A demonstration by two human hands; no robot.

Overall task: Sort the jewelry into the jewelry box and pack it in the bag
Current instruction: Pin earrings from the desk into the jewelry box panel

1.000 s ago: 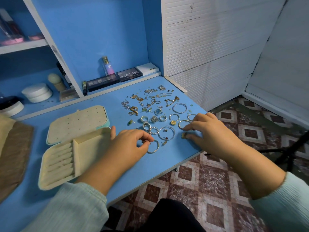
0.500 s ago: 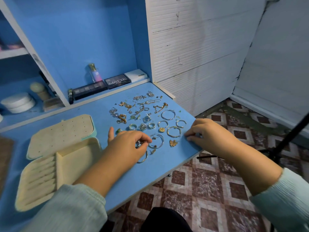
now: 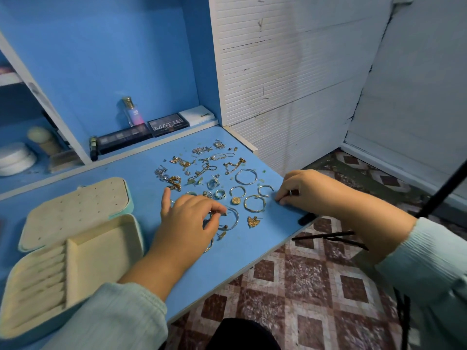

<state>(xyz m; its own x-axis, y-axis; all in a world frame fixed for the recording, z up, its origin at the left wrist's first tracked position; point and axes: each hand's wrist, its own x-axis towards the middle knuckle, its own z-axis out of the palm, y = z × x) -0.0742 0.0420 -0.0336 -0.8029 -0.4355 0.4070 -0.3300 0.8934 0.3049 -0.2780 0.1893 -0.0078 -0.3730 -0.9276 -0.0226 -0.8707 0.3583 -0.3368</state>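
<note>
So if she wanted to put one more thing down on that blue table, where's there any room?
Bare blue table runs along the near edge, in front of the left hand. A second strip lies between the open jewelry box and the jewelry pile. The box's large compartment also looks unfilled. Between the left and right hand it is crowded with hoops and rings.

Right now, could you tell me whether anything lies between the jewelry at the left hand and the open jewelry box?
Nothing visible does. The left hand pinches a small piece beside the large hoop, and only bare blue table separates it from the open jewelry box, whose compartments look empty.
</note>
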